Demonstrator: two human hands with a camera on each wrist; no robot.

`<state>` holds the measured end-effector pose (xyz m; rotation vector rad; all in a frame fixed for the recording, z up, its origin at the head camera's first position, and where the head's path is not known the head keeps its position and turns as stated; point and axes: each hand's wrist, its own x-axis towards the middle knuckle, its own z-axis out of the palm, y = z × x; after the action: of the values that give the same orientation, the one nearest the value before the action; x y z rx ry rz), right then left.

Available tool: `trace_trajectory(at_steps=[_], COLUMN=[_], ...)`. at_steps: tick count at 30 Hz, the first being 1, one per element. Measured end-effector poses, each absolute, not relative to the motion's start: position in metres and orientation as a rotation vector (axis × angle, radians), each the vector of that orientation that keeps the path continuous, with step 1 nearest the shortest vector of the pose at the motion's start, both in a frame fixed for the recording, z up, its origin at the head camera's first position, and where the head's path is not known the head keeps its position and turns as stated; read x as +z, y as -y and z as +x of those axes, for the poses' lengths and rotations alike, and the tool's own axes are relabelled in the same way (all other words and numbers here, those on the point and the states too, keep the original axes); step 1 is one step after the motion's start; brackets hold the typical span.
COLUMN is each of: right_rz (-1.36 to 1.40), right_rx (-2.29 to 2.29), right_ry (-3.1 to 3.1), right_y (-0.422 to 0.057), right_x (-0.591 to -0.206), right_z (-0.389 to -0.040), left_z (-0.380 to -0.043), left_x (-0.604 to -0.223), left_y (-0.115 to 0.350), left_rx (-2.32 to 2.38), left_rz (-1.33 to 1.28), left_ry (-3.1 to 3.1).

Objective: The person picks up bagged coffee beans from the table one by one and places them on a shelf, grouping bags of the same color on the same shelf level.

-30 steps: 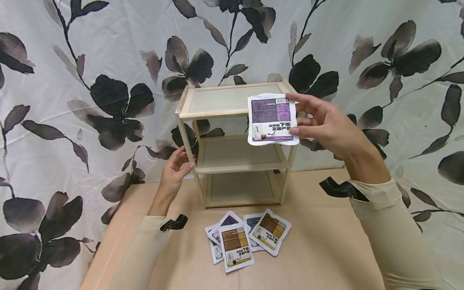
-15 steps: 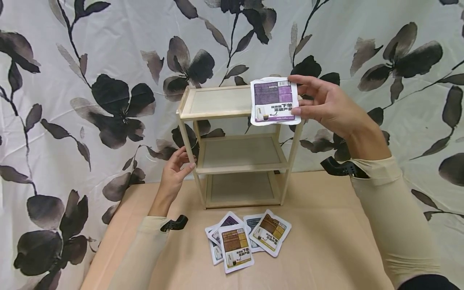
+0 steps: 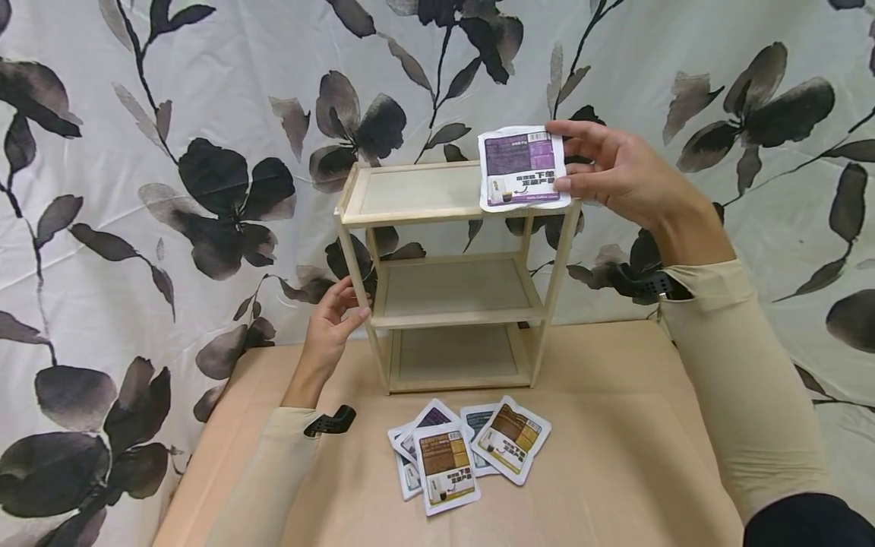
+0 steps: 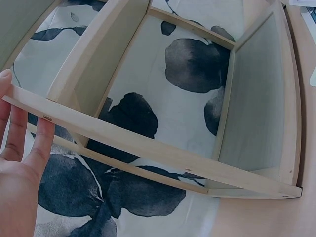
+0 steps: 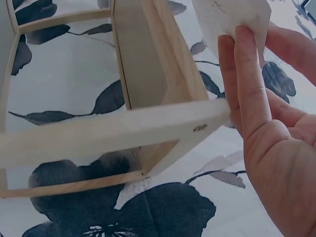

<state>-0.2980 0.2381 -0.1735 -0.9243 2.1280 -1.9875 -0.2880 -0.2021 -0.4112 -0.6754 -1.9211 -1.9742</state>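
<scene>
My right hand (image 3: 625,171) pinches a flat white-and-purple coffee sachet (image 3: 522,169) by its right edge, holding it up in front of the right part of the wooden shelf rack's (image 3: 417,190) top board. Its pale plain back (image 5: 232,19) shows in the right wrist view, with fingertips pressed on it. Whether the sachet touches the top board cannot be told. My left hand (image 3: 326,334) holds the rack's front left post; in the left wrist view fingers and thumb lie on both sides of that post (image 4: 118,131). The rack has three tiers.
In front of the rack lies a loose, overlapping pile of several sachets, including a brown one (image 3: 447,467), another brown one (image 3: 511,439) and a purple one (image 3: 432,418). A peach-coloured table cover (image 3: 601,456) lies beneath. Behind hangs a floral cloth (image 3: 239,61).
My right hand has lifted the purple sachet upward and slightly right, from before the gap under the top board to the top board's level. The left hand stays on the post.
</scene>
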Motion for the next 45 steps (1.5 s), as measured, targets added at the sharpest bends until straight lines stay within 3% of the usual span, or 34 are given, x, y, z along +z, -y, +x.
trace_trajectory(at_steps=[24, 45], right_rz=[-0.646, -0.573], right_rx=[-1.641, -1.466], right_ry=[-2.514, -2.672], right_y=[-0.229, -0.231], right_x=[-0.167, -0.166], right_z=[-0.332, -0.334], left_z=[-0.286, -0.284], left_x=[-0.412, -0.411], left_y=[0.2, 0.199], left_rx=[-1.979, -1.972], left_rz=[-0.649, -0.632], left_ry=[1.919, 1.928])
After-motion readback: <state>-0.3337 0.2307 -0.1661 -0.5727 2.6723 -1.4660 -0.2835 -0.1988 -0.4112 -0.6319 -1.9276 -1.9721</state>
